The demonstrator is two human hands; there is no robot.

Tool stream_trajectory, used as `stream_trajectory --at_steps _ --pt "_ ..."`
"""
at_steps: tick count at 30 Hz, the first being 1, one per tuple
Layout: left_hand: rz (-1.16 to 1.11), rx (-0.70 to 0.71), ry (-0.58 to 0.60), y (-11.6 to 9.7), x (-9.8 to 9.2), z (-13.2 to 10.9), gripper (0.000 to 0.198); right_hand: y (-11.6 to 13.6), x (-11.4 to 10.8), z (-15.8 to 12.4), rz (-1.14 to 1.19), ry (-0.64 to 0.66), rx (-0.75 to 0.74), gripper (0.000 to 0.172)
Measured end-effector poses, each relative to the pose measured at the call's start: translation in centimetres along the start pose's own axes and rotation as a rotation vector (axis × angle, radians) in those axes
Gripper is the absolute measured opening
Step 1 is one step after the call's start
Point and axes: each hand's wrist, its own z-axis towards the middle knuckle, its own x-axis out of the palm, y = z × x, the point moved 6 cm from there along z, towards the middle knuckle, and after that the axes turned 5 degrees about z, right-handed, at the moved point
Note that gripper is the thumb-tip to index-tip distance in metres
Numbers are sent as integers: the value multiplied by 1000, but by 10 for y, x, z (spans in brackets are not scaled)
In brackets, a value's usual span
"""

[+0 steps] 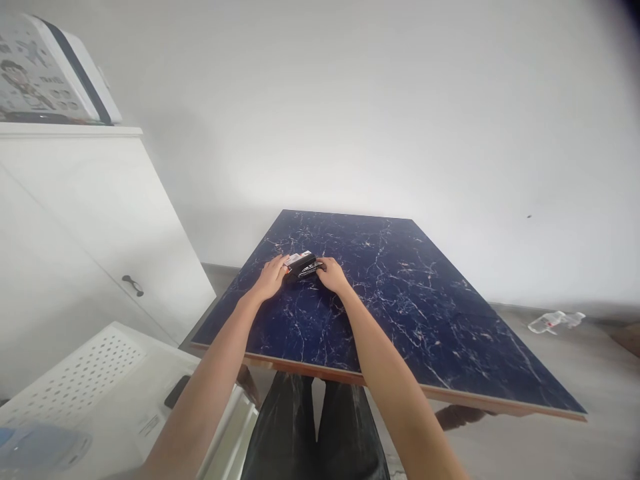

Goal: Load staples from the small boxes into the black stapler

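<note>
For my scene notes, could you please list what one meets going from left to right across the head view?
White cabinet → left hand → black stapler → right hand → plastic bottle on the floor.

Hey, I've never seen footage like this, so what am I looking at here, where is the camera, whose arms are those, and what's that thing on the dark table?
There is no machine here. The single picture comes from a camera worn on a person's head, looking forward and down, so the two bare arms are that person's own. They reach over a dark blue marble-patterned table. The left hand and right hand both touch a small black object, with a pale part at its left end; what it is, is too small to tell. A white cabinet stands on the left, a white perforated surface lies near the left arm, and a crushed plastic bottle lies on the floor at right.
</note>
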Motion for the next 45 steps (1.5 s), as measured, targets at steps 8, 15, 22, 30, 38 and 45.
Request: stream_trajectory --at_steps 8,15,22,30,38,45 --pt "-40 -36 -59 -5 -14 2 46 -19 -30 -1 -38 -26 63 29" --pt "-24 -65 -158 -10 -26 2 35 9 -17 -12 -268 63 -143 47" --pt "-220 -205 -285 3 -33 2 29 14 -18 -14 -307 28 -144 36" --pt "-156 -441 -389 30 -42 -3 30 -5 -44 -9 58 -232 54 26" --pt "141 -443 -325 23 -38 -11 19 -2 -41 -13 -242 -110 136 28" --pt "201 -303 -284 0 -39 -8 25 16 -17 -16 -214 -57 96 29"
